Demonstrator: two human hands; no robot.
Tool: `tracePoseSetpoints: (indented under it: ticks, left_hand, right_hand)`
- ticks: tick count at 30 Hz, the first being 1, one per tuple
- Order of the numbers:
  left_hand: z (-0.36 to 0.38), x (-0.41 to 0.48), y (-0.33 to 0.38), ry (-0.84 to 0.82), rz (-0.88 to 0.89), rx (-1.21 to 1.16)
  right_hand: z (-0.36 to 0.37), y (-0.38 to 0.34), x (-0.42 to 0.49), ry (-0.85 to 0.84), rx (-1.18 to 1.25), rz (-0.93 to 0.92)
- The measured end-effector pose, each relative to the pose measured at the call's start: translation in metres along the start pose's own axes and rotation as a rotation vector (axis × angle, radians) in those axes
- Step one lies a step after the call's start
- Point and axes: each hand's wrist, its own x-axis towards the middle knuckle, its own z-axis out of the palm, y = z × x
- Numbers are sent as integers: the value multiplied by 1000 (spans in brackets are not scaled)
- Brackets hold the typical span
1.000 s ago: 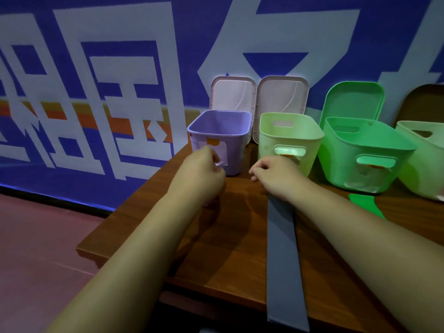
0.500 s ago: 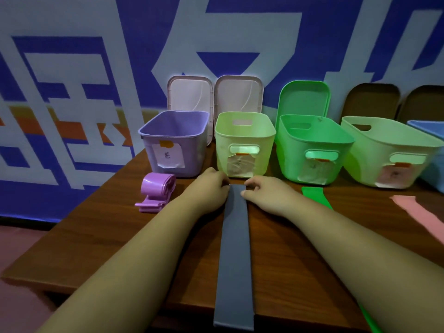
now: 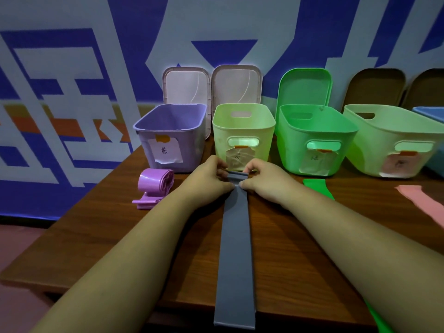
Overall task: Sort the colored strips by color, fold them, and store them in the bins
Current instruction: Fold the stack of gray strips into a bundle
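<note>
The left grip (image 3: pixel 209 181) and right grip (image 3: pixel 262 180) each pinch the far end of the grey strip (image 3: pixel 236 248), turning over a first fold just near the pale green bin (image 3: pixel 242 126). The rest lies along the worktop (image 3: pixel 108 236), overhanging its near edge. A rolled purple strip (image 3: pixel 156 182) waits outside the purple bin (image 3: pixel 173 138). The green strip (image 3: pixel 317 188) and pink strip (image 3: pixel 425 203) lie flat on the right, so most of the work seems left.
</note>
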Motion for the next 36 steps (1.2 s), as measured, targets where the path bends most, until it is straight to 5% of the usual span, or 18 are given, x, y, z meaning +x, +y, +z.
tracePoseSetpoints:
  ticks: [36]
  left_hand:
    - [2,-8,12,174,300,102]
  right_hand:
    - [-10,5,3,15,297,99]
